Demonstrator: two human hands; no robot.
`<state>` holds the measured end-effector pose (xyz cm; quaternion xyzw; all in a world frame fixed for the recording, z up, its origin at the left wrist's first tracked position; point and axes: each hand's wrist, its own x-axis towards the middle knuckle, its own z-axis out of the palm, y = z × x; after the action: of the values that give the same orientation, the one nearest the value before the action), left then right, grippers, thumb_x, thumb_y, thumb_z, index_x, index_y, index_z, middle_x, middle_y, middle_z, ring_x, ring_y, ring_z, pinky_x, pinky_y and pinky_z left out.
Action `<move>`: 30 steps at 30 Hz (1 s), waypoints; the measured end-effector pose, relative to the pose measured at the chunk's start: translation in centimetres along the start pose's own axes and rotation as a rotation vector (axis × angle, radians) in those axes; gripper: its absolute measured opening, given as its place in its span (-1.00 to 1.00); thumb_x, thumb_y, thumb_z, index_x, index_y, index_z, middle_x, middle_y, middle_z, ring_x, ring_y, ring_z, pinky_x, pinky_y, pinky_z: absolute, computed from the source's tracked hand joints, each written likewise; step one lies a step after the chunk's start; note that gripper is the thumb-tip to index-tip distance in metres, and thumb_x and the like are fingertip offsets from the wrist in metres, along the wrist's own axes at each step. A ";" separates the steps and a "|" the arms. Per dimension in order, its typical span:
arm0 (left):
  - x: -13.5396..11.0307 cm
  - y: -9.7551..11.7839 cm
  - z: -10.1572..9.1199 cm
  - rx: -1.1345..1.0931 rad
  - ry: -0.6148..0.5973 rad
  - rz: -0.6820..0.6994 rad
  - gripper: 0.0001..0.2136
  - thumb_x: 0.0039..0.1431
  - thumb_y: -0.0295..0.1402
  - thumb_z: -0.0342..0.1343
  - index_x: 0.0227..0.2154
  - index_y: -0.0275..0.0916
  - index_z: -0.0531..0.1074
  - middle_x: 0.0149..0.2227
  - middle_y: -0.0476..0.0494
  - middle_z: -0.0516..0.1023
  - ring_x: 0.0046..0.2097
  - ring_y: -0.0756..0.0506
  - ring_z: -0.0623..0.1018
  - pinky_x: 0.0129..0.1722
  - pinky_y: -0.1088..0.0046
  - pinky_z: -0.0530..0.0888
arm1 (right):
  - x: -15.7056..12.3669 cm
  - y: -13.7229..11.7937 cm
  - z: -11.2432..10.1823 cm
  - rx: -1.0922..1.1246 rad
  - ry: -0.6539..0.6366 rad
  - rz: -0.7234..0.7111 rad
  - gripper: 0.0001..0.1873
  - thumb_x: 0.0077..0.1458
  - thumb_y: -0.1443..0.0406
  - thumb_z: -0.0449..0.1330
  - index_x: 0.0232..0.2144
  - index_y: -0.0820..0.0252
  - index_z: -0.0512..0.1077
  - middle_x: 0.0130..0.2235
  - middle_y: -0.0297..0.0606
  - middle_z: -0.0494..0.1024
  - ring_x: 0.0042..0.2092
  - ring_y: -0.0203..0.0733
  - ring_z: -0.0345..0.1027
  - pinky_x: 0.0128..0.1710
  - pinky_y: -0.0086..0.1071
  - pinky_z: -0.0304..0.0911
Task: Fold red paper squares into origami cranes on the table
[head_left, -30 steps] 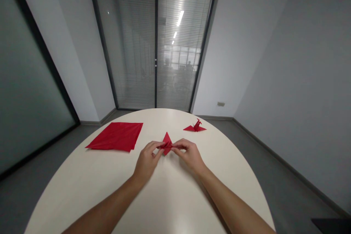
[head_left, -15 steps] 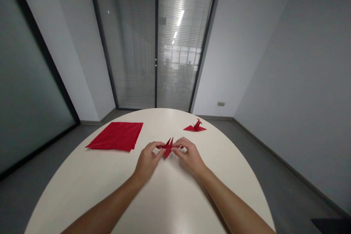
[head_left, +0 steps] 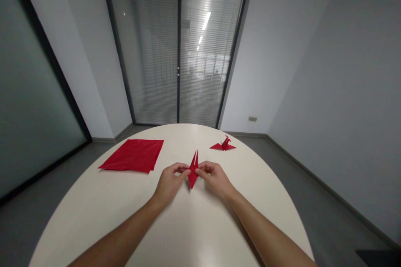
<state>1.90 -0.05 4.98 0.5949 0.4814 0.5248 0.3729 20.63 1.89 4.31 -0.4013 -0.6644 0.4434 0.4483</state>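
Between my two hands is a piece of folded red origami paper (head_left: 192, 175), a slim diamond shape with two narrow points at the top and one point below. My left hand (head_left: 171, 181) pinches its left edge between thumb and fingers. On the opposite edge, my right hand (head_left: 216, 177) is closed, with the thumb pressed on the front of the paper. The fingers behind the paper are partly hidden. A finished red paper crane (head_left: 224, 144) with spread wings stands beyond my right hand.
A stack of red paper sheets (head_left: 133, 155) lies at the left of the round white table (head_left: 188, 233). Past the table's far edge stand glass doors with blinds (head_left: 203, 91). Plain walls rise on the right.
The folded paper has turned to face me more flatly, so its full diamond and longer top points show. Both hands stay nearly in place; the crane and the sheets have not moved.
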 end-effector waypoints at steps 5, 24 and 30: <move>-0.1 -1.0 -0.2 -0.059 -0.052 -0.013 -0.70 0.13 -0.15 0.17 -0.21 -0.25 0.58 -0.25 -0.20 0.68 -0.24 -0.16 0.63 -0.39 0.43 0.47 | 0.1 0.2 -0.1 0.082 0.006 0.023 -0.62 0.04 0.01 0.36 -0.33 0.23 0.55 -0.40 -0.26 0.60 -0.37 -0.20 0.42 -0.29 -0.33 0.26; 0.3 -2.2 0.1 -0.042 0.043 0.050 -0.81 -0.02 -0.28 0.21 -0.34 -0.24 0.45 -0.38 -0.08 0.56 -0.33 -0.07 0.53 -0.27 0.41 0.45 | 0.3 0.7 0.0 0.170 -0.004 0.036 -0.61 -0.02 0.01 0.41 -0.36 0.21 0.54 -0.37 -0.25 0.63 -0.35 -0.21 0.45 -0.26 -0.33 0.26; 0.4 -2.6 0.1 -0.068 -0.017 -0.030 -0.78 -0.01 -0.22 0.22 -0.35 -0.25 0.45 -0.44 -0.04 0.53 -0.39 -0.06 0.50 -0.35 0.44 0.42 | 0.3 1.1 -0.1 0.161 -0.025 0.040 -0.63 0.02 0.03 0.39 -0.32 0.21 0.54 -0.39 -0.28 0.60 -0.35 -0.22 0.43 -0.28 -0.34 0.25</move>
<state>1.48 0.98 2.63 0.5790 0.4690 0.5302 0.4046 20.76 2.46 3.35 -0.3714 -0.6240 0.5093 0.4619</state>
